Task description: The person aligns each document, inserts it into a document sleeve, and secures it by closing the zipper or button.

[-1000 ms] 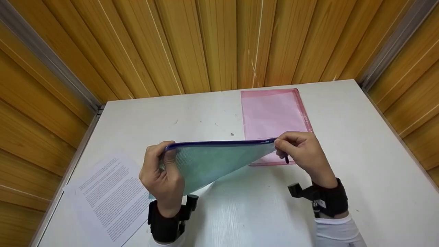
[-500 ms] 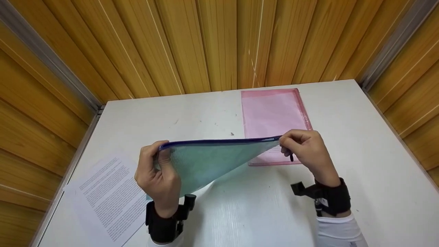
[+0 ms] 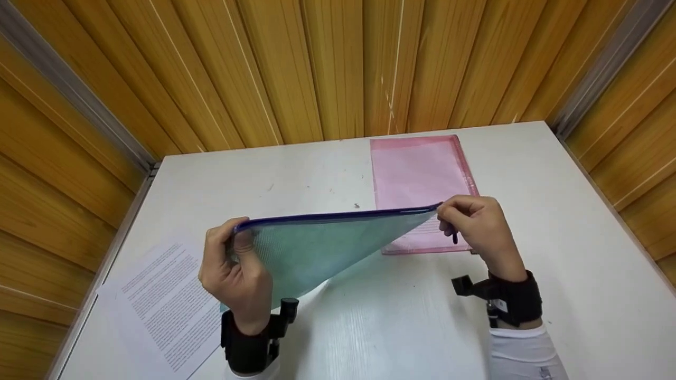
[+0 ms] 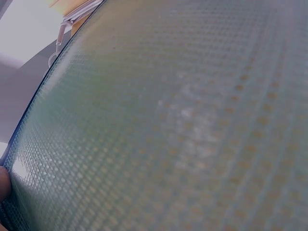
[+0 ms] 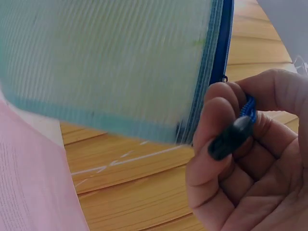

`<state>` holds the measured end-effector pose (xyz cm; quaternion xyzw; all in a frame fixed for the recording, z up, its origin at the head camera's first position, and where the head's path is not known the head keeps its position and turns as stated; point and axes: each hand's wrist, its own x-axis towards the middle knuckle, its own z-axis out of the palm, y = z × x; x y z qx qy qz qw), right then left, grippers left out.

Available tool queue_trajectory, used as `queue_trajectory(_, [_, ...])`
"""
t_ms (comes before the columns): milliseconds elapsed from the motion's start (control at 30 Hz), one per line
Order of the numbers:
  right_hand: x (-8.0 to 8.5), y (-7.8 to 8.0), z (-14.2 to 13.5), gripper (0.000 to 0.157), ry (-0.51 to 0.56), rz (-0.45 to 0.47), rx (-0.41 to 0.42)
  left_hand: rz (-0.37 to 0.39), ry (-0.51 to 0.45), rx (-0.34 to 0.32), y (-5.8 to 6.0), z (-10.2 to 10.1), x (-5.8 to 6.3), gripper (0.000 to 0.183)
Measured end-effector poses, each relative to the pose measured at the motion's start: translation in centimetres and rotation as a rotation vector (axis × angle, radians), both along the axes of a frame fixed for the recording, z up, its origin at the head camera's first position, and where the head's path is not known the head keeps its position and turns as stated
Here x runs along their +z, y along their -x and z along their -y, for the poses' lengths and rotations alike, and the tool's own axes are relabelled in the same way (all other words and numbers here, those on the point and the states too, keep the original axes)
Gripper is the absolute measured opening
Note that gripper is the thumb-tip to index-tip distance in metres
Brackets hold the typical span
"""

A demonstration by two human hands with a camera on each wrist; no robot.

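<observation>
A green mesh zipper pouch (image 3: 317,248) with a dark blue zip (image 3: 338,215) along its top edge is held up over the table. My left hand (image 3: 237,274) pinches the left end of that edge between thumb and fingers. At the opposite end, my right hand (image 3: 478,227) pinches the corner. In the right wrist view, a blue cord (image 5: 248,107) with a dark pull tab (image 5: 232,138) hangs across the right fingers, and the zip slider (image 5: 224,79) shows just above them. Mesh (image 4: 159,125) fills most of the left wrist view, with one fingertip at its edge.
A pink zipper pouch (image 3: 422,174) with printed paper inside lies on the white table (image 3: 369,327), behind the right hand. Printed sheets (image 3: 163,306) lie at the left, partly behind the left hand. Wood-patterned walls (image 3: 338,68) enclose the table's back and sides.
My hands have moved apart, the left one leftward and the right one rightward and slightly up. The zip edge now spans a wider stretch and tilts up at the right.
</observation>
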<state>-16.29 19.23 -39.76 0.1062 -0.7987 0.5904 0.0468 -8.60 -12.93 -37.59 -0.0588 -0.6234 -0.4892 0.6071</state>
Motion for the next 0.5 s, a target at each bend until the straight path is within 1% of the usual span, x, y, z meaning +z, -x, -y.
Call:
queue_trajectory(67, [0.2, -0.1, 0.0, 0.017, -0.014, 0.006, -0.009, 0.004, -0.005, 0.003, 0.0, 0.0, 0.0, 0.007])
queue_trajectory(300, [2.7, -1.5, 0.6, 0.017, -0.050, 0.007, 0.012, 0.011, -0.004, 0.010, 0.0, 0.1, 0.1, 0.007])
queue_trajectory(500, [3.0, -1.7, 0.6, 0.017, -0.028, 0.005, 0.020, 0.007, -0.019, 0.007, -0.1, 0.1, 0.1, 0.007])
